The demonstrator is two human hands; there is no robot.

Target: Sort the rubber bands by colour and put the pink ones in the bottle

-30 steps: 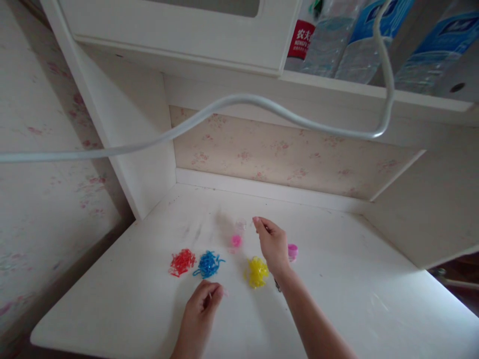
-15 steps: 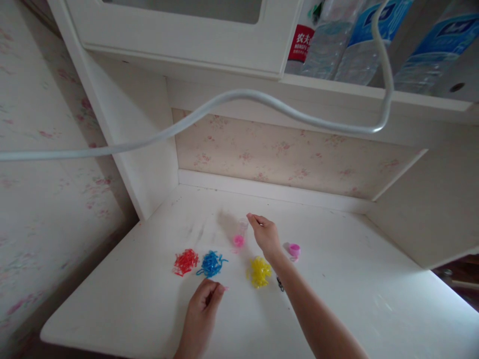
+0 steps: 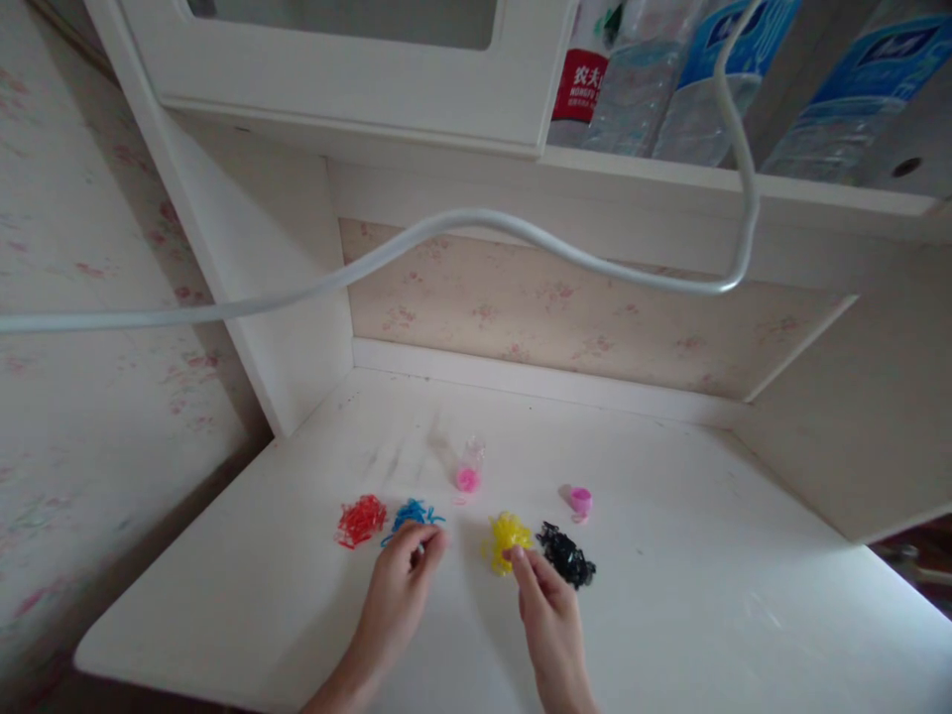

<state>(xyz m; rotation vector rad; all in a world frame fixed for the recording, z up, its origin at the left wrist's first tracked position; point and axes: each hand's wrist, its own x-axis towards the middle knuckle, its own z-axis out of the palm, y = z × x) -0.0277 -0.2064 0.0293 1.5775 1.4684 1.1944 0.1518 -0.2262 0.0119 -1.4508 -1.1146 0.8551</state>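
Observation:
My left hand (image 3: 402, 575) is closed in a pinch just in front of the blue rubber band pile (image 3: 414, 514), hiding part of it. My right hand (image 3: 548, 610) also pinches, its fingertips over the near edge of the yellow rubber band pile (image 3: 509, 534). What either pinch holds is too small to make out. To the right lies a black rubber band pile (image 3: 567, 557); at far left is a red one (image 3: 362, 521). Behind the hands, a small clear container (image 3: 474, 453) lies with pink rubber bands (image 3: 467, 481) at its near end.
A pink cap-like piece (image 3: 581, 499) lies on the white desk (image 3: 691, 615), right of the container. A pale cable (image 3: 476, 220) crosses the view above the desk. Several plastic bottles (image 3: 640, 84) stand on the shelf at upper right.
My right hand has come back from beside the clear container to the yellow pile, uncovering the black pile. My left hand has shifted slightly up; the pink bit at its fingertips no longer shows clearly.

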